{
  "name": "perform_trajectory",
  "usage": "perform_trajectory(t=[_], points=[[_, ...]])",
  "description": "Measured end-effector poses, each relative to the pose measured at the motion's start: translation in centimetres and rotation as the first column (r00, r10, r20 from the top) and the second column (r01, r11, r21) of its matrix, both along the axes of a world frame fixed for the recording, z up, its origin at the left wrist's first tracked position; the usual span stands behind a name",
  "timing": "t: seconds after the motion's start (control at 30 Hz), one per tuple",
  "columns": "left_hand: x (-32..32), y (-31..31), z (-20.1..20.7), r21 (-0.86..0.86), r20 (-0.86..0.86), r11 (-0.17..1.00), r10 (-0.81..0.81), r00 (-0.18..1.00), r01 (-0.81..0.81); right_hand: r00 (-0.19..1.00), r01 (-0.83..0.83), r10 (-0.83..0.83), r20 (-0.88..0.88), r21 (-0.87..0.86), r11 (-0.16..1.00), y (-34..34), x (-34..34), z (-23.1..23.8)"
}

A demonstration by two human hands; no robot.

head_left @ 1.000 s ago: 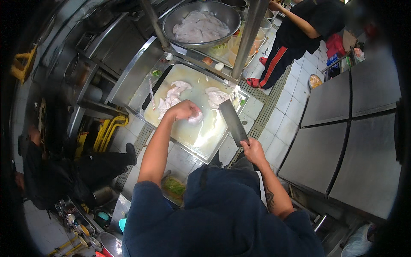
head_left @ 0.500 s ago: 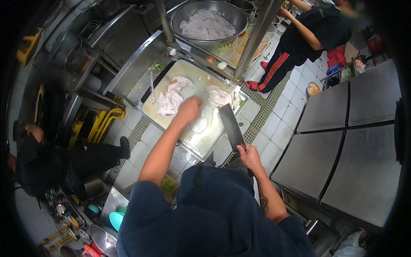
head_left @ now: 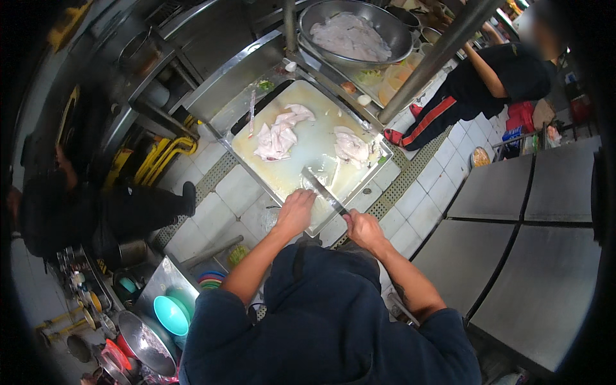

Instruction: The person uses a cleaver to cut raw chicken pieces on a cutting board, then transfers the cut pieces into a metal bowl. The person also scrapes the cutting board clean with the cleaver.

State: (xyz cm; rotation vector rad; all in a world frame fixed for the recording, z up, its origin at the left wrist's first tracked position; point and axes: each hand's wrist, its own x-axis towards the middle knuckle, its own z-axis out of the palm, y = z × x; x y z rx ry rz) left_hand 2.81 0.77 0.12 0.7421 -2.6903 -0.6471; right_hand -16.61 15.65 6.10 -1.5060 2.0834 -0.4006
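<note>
My right hand (head_left: 362,229) is closed round the handle of a cleaver (head_left: 326,192). Its blade is edge-on and slants up-left, low over a thin, pale piece of flesh (head_left: 326,168) on the cutting board (head_left: 276,176). Close to the board's near edge, my left hand (head_left: 297,210) is closed, its bent fingers pressing down left of the blade at the piece's near end; its fingertips are partly hidden. Farther back on the board lie a pile of white, slippery flesh pieces (head_left: 276,140) at left and a smaller pile (head_left: 351,146) at right.
A large steel bowl (head_left: 401,48) of similar pale pieces stands behind the board. A steel post (head_left: 443,61) rises beside it. One person (head_left: 507,70) stands at far right, another (head_left: 45,212) at left. Steel cabinets (head_left: 552,256) fill the right. Turquoise bowls (head_left: 172,314) sit lower left.
My left hand has come back from the left pile to the board's near edge. The cleaver has swung left from beside the board's right edge to over the thin piece.
</note>
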Motion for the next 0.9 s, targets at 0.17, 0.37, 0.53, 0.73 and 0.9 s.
perform_trajectory(t=[0.17,0.37,0.53,0.73,0.9], points=[[-0.5,0.8,0.2,0.028,0.165,0.999,0.012,0.986,-0.017,0.983,-0.127,0.133,-0.13,0.053,0.99,-1.3,-4.2,1.2],[-0.2,0.8,-0.6,0.016,0.068,0.999,0.037,0.997,-0.038,0.947,-0.221,0.237,-0.215,0.099,0.97,-2.7,-7.5,0.6],[1.2,-0.1,-1.3,0.043,-0.149,0.977,0.214,0.965,-0.21,0.914,-0.308,0.302,-0.271,0.023,0.951,-2.7,-7.8,0.2],[2.9,-1.7,-0.9,0.048,-0.166,0.957,0.289,0.943,-0.285,0.822,-0.425,0.483,-0.301,0.238,0.873,-3.7,-8.5,1.2],[3.2,-3.4,-0.6,0.087,-0.145,0.942,0.333,0.932,-0.323,0.805,-0.485,0.508,-0.307,0.153,0.861,-1.4,-8.7,-0.4]])
